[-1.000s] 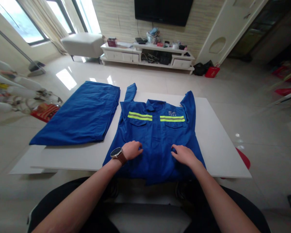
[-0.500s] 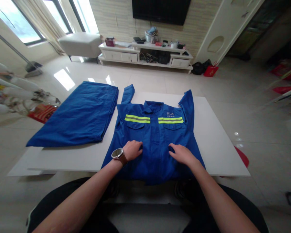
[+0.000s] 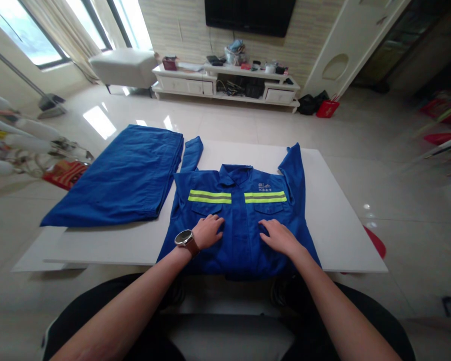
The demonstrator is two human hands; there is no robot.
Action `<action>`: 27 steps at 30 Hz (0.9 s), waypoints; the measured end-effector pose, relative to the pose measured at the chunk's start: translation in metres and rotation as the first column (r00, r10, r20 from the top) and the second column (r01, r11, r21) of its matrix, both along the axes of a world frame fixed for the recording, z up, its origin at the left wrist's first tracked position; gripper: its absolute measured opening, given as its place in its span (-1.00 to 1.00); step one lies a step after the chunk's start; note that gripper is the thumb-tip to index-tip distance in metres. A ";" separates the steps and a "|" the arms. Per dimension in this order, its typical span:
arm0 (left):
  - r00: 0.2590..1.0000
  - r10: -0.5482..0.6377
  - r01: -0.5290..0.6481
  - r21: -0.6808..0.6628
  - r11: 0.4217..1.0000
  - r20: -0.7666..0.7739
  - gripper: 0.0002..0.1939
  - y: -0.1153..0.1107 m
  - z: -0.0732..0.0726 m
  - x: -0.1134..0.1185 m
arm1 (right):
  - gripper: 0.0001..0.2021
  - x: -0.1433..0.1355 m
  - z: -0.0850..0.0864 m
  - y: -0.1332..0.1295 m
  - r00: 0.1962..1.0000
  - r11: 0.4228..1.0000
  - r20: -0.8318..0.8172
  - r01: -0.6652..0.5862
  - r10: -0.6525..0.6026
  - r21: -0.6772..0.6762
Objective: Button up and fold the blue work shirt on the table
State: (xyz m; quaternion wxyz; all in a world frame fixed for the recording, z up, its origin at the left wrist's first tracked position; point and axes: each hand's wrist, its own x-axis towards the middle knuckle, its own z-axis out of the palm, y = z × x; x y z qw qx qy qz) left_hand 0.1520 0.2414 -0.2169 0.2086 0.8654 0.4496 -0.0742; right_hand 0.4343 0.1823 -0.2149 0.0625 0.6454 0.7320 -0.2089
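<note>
**Two flat hands on a blue work jacket**

A blue work jacket (image 3: 244, 220) lies face up on the white table (image 3: 334, 220). It is right in front of the person, in the middle of the table. Its collar points to 12 o'clock and its bottom edge hangs a little over the near edge at 6 o'clock. Two yellow-green shiny stripes (image 3: 236, 197) run across its chest.

The left hand (image 3: 207, 231) lies flat on the jacket, just below the left stripe. Its fingers are spread out and it grips nothing. There is a wristwatch (image 3: 184, 237) on that wrist. The right hand (image 3: 279, 236) lies flat on the jacket too, just below the right stripe. It is loose and grips nothing as well. The two hands are near each other, with the jacket's front seam between them.

One jacket sleeve (image 3: 191, 153) points up at 11 o'clock. The other sleeve (image 3: 293, 165) points up at 1 o'clock.

At 10 o'clock, folded blue trousers (image 3: 124, 175) lie on the table, just beside the jacket.
</note>
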 end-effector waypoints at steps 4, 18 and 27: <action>1.000 -0.016 0.016 -0.003 1.000 0.016 -0.63 -0.001 0.001 0.001 | -0.53 -0.001 -0.003 -0.001 0.999 0.999 -0.020 -0.036 0.036 0.011; 1.000 -0.021 0.021 -0.018 1.000 -0.016 -0.69 -0.001 0.007 0.005 | -0.51 0.002 -0.005 0.000 0.999 0.999 -0.021 -0.034 0.034 -0.003; 0.999 -0.037 0.036 -0.017 0.999 -0.016 -0.70 -0.001 0.006 0.005 | -0.55 0.003 -0.004 0.001 0.999 0.999 -0.017 -0.035 0.035 -0.027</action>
